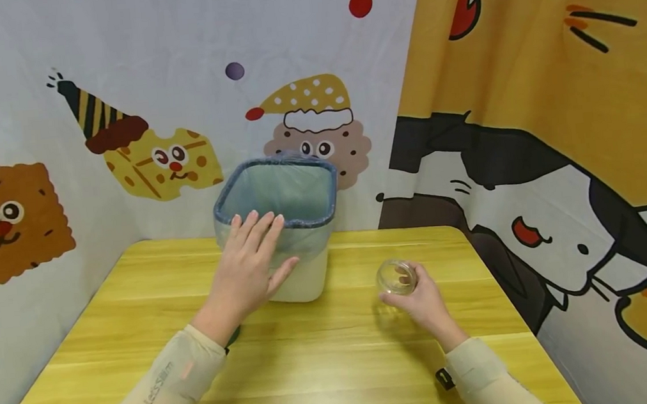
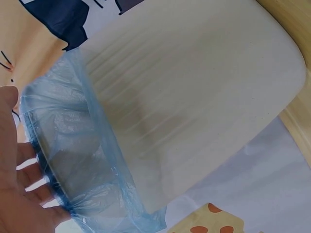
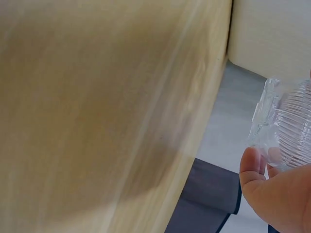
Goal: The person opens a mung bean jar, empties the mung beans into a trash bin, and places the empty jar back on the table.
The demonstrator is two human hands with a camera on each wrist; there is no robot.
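Observation:
A pale waste bin (image 1: 301,274) stands at the far side of the table, lined with a thin blue bag (image 2: 73,126) folded over its rim. My left hand (image 1: 245,266) is at the bin's near rim, fingers straight and spread; in the left wrist view its fingertips meet the rim and the bag there. Whether they press on it, I cannot tell. To the right of the bin, my right hand (image 1: 425,302) grips a clear ribbed jar (image 3: 291,121) above the table, thumb on one side and fingers round the other. The jar (image 1: 395,277) looks see-through, with nothing visible inside.
The yellow wood-grain table (image 1: 327,381) has its back edge against a cartoon-printed cloth (image 1: 172,61). An orange and white cloth (image 1: 552,111) hangs along the right side. A small black device (image 1: 445,379) sits beneath the right wrist.

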